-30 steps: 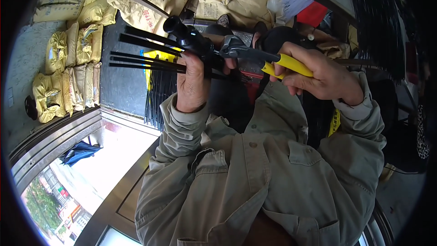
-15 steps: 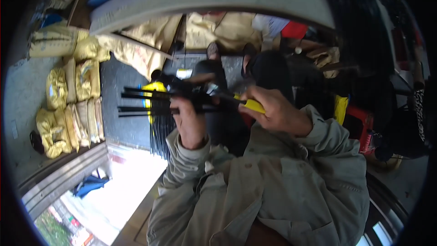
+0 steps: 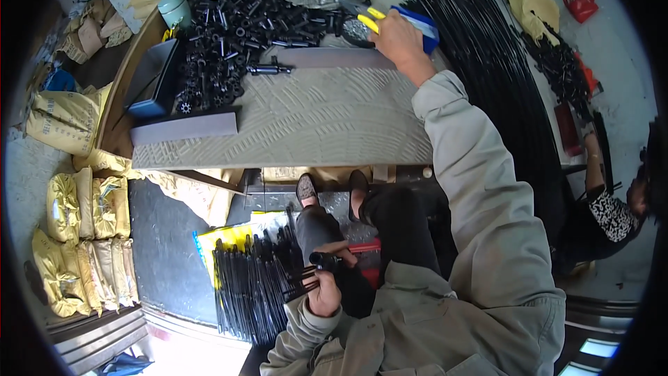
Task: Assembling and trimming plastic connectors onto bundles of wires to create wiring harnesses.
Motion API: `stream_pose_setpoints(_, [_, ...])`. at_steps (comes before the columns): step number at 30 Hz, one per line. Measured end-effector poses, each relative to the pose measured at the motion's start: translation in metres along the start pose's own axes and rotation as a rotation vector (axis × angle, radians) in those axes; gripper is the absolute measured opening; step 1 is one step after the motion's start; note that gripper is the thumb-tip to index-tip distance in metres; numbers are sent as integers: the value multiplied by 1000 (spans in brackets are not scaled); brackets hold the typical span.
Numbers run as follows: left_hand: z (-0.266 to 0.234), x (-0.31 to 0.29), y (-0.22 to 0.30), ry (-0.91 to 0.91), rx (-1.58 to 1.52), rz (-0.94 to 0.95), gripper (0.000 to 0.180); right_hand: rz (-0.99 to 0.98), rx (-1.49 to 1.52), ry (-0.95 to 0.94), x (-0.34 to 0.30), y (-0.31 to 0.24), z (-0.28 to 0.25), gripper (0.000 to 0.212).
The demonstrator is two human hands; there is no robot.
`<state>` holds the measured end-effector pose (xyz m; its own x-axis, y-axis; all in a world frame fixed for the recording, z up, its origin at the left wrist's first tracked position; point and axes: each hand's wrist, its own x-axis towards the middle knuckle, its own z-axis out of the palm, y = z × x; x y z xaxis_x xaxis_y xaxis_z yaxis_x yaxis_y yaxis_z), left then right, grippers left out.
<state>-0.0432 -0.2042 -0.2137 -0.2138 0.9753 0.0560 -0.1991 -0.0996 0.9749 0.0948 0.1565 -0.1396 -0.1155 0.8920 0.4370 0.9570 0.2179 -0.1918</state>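
My left hand [image 3: 324,296], low over my lap, is closed round a black plastic hub [image 3: 323,260] from which several thin black rods stick out. Far out over the table, my right hand [image 3: 405,42] is closed on yellow-handled pliers [image 3: 370,21]; their jaws point left, beside a round dish of small metal bits [image 3: 355,31]. A blue-and-white box [image 3: 422,26] lies just behind that hand. Beside my left leg rests a bundle of thin black rods [image 3: 250,282] on yellow packaging. One black hub [image 3: 270,68] lies apart on the grey ridged mat [image 3: 327,115].
A heap of black hubs [image 3: 229,35] covers the table's far left, by a blue bin [image 3: 152,80]. Long black rods [image 3: 487,56] lie along its right side. Yellow sacks [image 3: 62,264] line the left wall. Another person [image 3: 591,223] is at the right.
The view has tipped up toward the tabletop. My right hand, with the pliers, has left the hub and reached far over the table; my left hand still holds the hub, lower down.
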Motion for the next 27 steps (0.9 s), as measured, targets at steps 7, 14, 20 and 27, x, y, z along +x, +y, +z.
stream_pose_setpoints(7, [-14,21,-5,-26,-73,-84,66,-131,-205,-121,20,-3,26,17])
stream_pose_setpoints(14, [-15,22,-1,-23,-63,-108,68,-190,-131,2,24,6,27,16])
stream_pose_setpoints(20, [-13,16,1,38,-32,-62,65,-184,-104,-28,26,-3,38,22])
stream_pose_setpoints(27, [-6,6,7,47,13,-15,61,-243,59,120,13,5,14,18])
